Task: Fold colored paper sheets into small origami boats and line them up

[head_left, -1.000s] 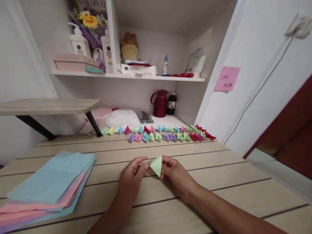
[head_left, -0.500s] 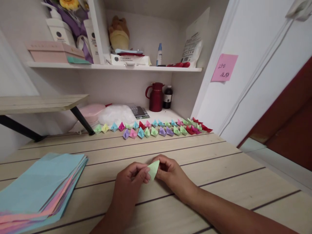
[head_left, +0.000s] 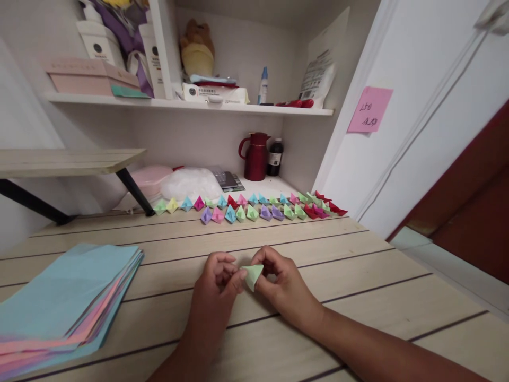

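A small folded piece of light green paper (head_left: 253,275) is pinched between both hands just above the wooden table (head_left: 358,276). My left hand (head_left: 217,289) grips its left corner with thumb and fingers closed. My right hand (head_left: 280,284) grips its right side, fingers curled over the top. Two rows of several small folded paper boats (head_left: 254,208) in green, yellow, blue, pink, purple and red stand along the table's far edge, well beyond my hands.
A stack of coloured paper sheets (head_left: 63,302), blue on top, lies at the left. A raised wooden shelf board (head_left: 67,159) juts over the far left. Behind stand a red jug (head_left: 255,156), a dark bottle (head_left: 274,157) and a pink sticky note (head_left: 369,110) on the wall.
The green paper has gone from a taller upright triangle to a smaller, flatter shape between my fingers. Both hands have drawn closer together around it; the view tipped slightly down.
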The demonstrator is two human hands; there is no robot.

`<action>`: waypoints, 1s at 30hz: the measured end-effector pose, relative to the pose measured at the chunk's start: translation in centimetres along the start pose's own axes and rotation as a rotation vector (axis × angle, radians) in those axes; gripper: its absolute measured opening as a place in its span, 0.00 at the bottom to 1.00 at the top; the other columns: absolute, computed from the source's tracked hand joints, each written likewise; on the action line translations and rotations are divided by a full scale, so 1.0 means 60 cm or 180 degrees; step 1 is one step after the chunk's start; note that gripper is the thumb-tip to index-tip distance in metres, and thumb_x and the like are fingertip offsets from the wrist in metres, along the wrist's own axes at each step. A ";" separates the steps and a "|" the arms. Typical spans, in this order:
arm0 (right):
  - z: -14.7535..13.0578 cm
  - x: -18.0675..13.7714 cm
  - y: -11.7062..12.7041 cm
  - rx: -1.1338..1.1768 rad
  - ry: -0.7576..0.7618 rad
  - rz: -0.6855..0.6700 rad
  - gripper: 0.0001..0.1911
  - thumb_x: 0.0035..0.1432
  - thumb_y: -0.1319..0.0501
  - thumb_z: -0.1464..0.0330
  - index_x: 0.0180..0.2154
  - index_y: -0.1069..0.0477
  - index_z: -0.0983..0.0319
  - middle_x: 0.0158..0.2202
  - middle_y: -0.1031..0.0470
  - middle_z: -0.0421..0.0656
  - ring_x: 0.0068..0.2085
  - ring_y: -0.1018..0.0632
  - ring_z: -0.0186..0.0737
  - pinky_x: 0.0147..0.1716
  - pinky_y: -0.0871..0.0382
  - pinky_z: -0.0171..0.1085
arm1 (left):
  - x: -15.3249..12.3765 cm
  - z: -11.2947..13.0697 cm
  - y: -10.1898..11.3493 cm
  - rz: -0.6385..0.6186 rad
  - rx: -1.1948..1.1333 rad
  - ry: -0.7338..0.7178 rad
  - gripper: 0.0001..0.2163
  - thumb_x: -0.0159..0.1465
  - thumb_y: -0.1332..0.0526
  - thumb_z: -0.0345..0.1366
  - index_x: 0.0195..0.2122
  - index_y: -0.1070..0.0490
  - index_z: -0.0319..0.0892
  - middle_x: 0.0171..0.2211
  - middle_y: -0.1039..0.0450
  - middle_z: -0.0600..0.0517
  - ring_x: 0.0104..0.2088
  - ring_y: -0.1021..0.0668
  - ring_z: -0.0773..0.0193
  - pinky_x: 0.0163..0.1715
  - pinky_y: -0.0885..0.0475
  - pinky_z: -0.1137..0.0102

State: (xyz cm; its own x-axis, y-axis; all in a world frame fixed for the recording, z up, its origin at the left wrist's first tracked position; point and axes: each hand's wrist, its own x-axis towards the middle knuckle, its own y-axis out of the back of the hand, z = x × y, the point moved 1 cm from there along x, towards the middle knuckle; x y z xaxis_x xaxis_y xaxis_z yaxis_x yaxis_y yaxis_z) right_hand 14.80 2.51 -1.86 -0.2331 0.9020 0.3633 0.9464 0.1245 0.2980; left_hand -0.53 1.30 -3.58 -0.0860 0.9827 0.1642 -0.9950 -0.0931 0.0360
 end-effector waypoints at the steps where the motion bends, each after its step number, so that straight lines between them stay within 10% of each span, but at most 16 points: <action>1: 0.000 0.000 0.000 -0.0049 0.0059 0.0041 0.04 0.51 0.41 0.75 0.29 0.35 0.61 0.23 0.34 0.35 0.25 0.35 0.31 0.24 0.42 0.30 | -0.001 -0.002 0.000 0.0033 0.0061 0.0002 0.12 0.57 0.36 0.40 0.39 0.35 0.44 0.27 0.27 0.57 0.25 0.25 0.65 0.29 0.30 0.70; 10: 0.007 0.006 0.003 -0.0013 0.0216 0.0274 0.04 0.52 0.41 0.75 0.30 0.34 0.60 0.26 0.30 0.37 0.25 0.32 0.32 0.25 0.38 0.32 | -0.020 0.022 -0.015 -0.0903 -0.0118 0.0016 0.13 0.63 0.43 0.41 0.46 0.28 0.42 0.43 0.21 0.47 0.43 0.21 0.56 0.46 0.30 0.66; 19: -0.005 0.000 0.002 -0.0326 0.1072 0.0208 0.17 0.53 0.45 0.81 0.36 0.23 0.58 0.33 0.26 0.42 0.36 0.26 0.37 0.34 0.32 0.35 | -0.017 0.022 -0.021 -0.0784 -0.0660 0.0161 0.11 0.58 0.39 0.37 0.41 0.27 0.40 0.40 0.21 0.47 0.43 0.21 0.57 0.46 0.30 0.67; 30: 0.007 0.010 -0.005 0.1197 -0.0122 0.0016 0.04 0.53 0.35 0.68 0.31 0.21 0.59 0.35 0.29 0.42 0.31 0.28 0.35 0.27 0.32 0.34 | -0.017 0.025 -0.015 -0.0615 -0.0424 0.0180 0.09 0.59 0.41 0.38 0.36 0.26 0.41 0.31 0.21 0.50 0.37 0.21 0.57 0.39 0.30 0.68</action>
State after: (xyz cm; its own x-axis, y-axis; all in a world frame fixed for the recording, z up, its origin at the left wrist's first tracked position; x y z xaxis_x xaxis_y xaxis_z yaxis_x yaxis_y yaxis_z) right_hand 14.43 3.18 -2.09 -0.2263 0.9170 0.3285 0.9652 0.2565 -0.0512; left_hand 0.54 0.12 -2.32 0.1077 0.9879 0.1114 -0.9908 0.1159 -0.0695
